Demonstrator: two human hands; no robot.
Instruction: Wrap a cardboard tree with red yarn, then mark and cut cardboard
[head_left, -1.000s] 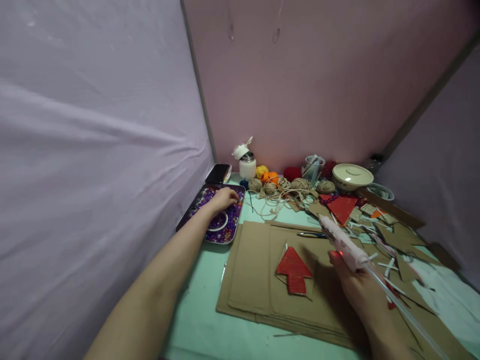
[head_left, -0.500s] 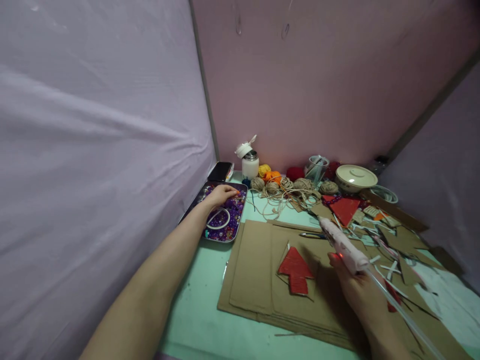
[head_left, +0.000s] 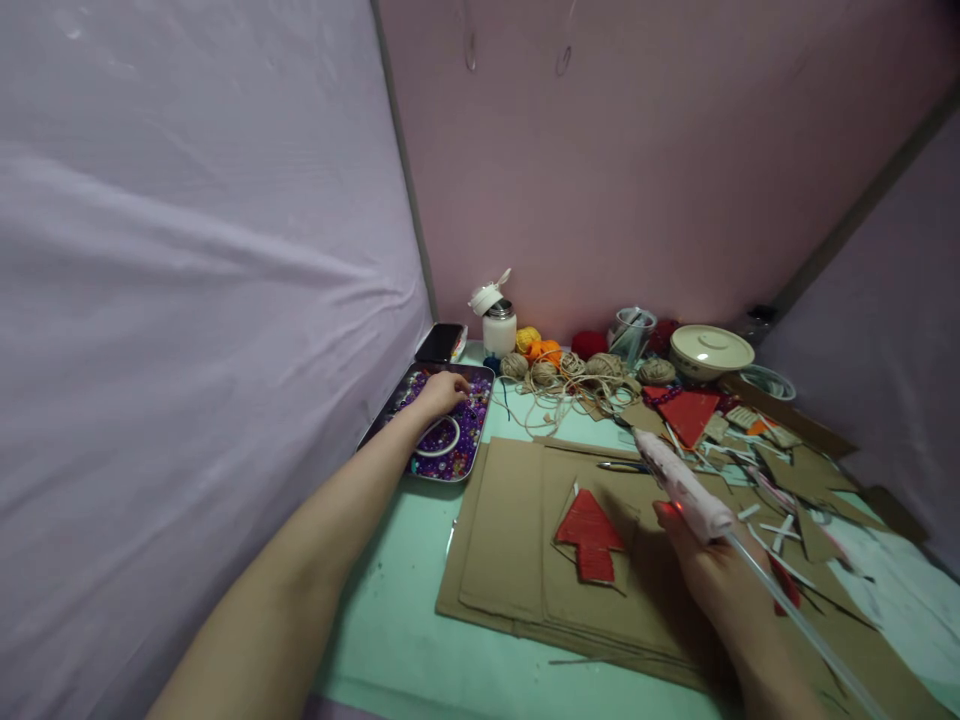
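Observation:
My left hand (head_left: 441,392) reaches into a metal tray (head_left: 377,423) of purple beads at the far left, fingers curled down among the beads; what they pinch is too small to see. A white ring (head_left: 438,438) lies in the tray just behind the hand. My right hand (head_left: 701,570) grips a pink glue gun (head_left: 681,485), its nozzle pointing away, a clear glue stick trailing from the back. A red arrow-shaped cardboard piece (head_left: 589,534) lies on brown cardboard sheets (head_left: 510,550) to the left of my right hand.
Balls of jute twine (head_left: 570,372), orange and red yarn, a white open bottle (head_left: 497,324), a clear cup (head_left: 628,335) and a cream lidded bowl (head_left: 709,352) line the back wall. Cardboard scraps and a red triangle (head_left: 688,413) crowd the right. Cloth walls enclose the mint table.
My left hand has shifted slightly within the bead tray, drawing a little back toward its left side. My right hand with the glue gun has barely moved.

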